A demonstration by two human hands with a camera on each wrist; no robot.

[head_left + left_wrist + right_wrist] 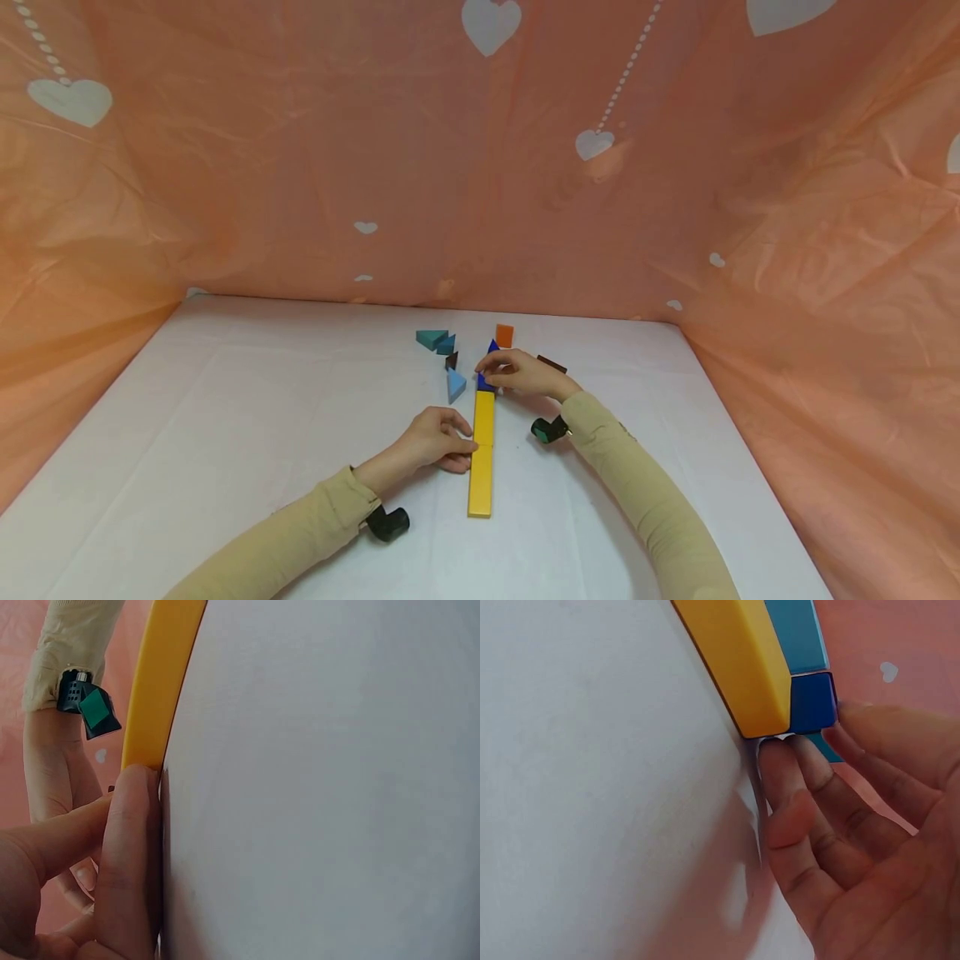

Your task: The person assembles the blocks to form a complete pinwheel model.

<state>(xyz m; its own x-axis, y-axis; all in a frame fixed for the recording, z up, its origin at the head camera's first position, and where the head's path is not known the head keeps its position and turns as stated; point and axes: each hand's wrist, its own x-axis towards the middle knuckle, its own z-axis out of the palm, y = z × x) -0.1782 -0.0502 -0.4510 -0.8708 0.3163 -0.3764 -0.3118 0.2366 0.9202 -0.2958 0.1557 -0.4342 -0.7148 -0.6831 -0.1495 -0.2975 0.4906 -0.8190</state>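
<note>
Head view. We list: two yellow bars (482, 483), straight-edged, end to end mid-desk (225, 400), white cloth stretching wide to either side; a blue block (485, 386) at their far end, the right hand (525, 372) with fingers curled about it. The left hand (435, 442), relaxed, touches the bars' left edge near the joint, gripping nothing. Left of the block, a light blue triangle (456, 385); farther, a teal triangle (431, 338) and an orange block (505, 336). Behind, a wrinkled pinkish drape (300, 167) with white hearts (491, 25).

Left wrist view. We note smooth yellow, left fingertips against it.

Right wrist view. We note the blue block touching yellow, right fingertips at its sides.
</note>
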